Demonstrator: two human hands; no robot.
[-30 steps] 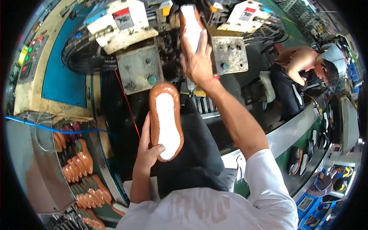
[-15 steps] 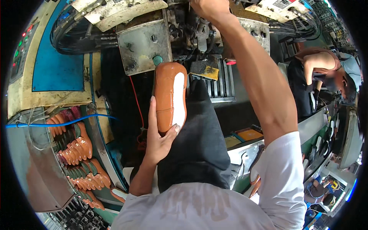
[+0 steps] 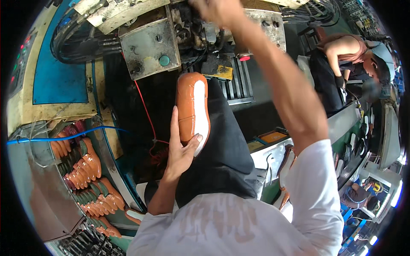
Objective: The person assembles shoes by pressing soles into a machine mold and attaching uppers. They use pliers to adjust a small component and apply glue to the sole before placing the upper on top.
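Note:
My left hand point(image 3: 180, 154) grips a glossy brown shoe upper point(image 3: 186, 112) around its lower end, thumb on its white underside and fingers along its brown side. The upper stands roughly upright in front of my dark trousers point(image 3: 224, 149), its rounded end pointing at the machine. My right arm reaches far forward across the picture. At the top edge, my right hand point(image 3: 222, 15) is over the dark middle of the machine point(image 3: 188, 32), smeared by motion, its fingertips partly cut off. Whether it touches or holds anything there I cannot make out.
Left, several brown uppers point(image 3: 87, 164) lie in rows beside a blue hose point(image 3: 64, 138). The machine's grey box carries a green button point(image 3: 164, 60); a red button point(image 3: 244, 58) sits farther right. A person point(image 3: 341, 64) sits bent over at the right, beside a conveyor point(image 3: 341, 123).
The view has shifted, so the machine appears farther left. My right hand has moved left in the picture and blurred. My left hand still holds the shoe upper at nearly the same place.

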